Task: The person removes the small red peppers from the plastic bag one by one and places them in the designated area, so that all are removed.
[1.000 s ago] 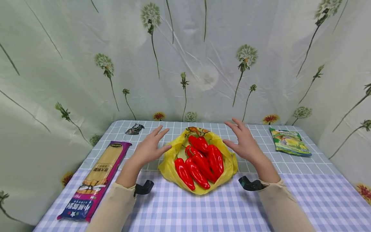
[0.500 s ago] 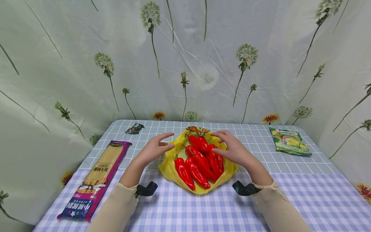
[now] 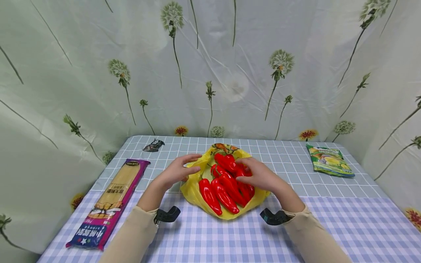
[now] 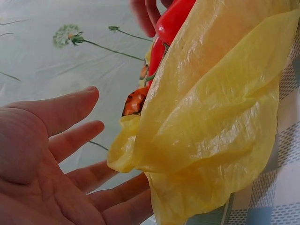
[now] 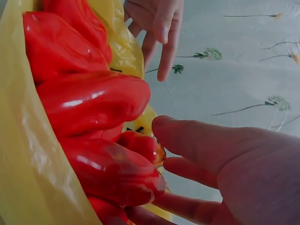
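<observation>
A yellow plastic bag (image 3: 190, 191) lies with its mouth wide, holding several glossy red peppers (image 3: 208, 197). My left hand (image 3: 177, 171) is at the bag's left rim, thumb apart from the fingers. In the left wrist view its fingertips reach behind the yellow plastic (image 4: 215, 117), and contact is unclear. Over the right-hand peppers hovers my right hand (image 3: 260, 176), fingers loosely bent. From the right wrist view, its fingers reach past the end of one pepper (image 5: 112, 171), with the thumb off it; some fingertips are hidden behind the peppers.
A long purple pack of noodles (image 3: 110, 201) lies at the left. Farther back are a small dark wrapper (image 3: 153, 145) and, at the right, a green and yellow packet (image 3: 330, 160). A flower-print curtain (image 3: 243, 73) hangs behind the table.
Both hands have come down and inward, the left to the bag's left rim and the right over the right-hand peppers. The bag and peppers stay in place.
</observation>
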Available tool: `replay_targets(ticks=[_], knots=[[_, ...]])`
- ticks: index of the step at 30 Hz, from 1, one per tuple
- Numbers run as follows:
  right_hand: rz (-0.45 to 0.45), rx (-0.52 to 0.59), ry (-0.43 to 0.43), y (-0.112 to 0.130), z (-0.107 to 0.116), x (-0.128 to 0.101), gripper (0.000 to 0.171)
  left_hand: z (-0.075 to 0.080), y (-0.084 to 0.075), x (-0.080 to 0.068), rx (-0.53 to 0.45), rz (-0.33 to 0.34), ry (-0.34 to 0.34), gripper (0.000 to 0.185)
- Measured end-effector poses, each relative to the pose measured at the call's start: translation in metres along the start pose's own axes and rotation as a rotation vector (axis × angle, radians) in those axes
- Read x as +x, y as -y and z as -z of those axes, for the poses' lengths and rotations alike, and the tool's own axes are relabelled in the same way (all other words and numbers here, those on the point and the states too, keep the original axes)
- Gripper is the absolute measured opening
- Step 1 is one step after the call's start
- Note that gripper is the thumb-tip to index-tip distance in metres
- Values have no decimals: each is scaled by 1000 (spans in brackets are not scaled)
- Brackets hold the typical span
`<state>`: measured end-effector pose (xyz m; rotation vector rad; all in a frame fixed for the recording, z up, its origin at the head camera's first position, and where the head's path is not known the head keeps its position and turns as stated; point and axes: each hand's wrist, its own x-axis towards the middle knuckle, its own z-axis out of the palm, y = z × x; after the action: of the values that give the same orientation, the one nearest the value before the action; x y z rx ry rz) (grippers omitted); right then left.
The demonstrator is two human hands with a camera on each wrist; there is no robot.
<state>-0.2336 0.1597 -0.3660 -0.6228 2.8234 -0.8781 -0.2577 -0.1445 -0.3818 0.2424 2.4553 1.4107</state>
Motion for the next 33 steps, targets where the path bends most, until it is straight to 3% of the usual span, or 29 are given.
replay_targets(ticks=[16, 25, 33], knots=[[-28, 3, 148, 8, 5, 17, 51, 1, 4, 2, 6, 39, -8, 44], [-2, 24, 110, 3, 3, 16, 38, 0, 6, 3, -4, 52, -1, 37], [50, 62, 55, 1, 6, 13, 34, 3, 10, 1, -34, 58, 50, 40]])
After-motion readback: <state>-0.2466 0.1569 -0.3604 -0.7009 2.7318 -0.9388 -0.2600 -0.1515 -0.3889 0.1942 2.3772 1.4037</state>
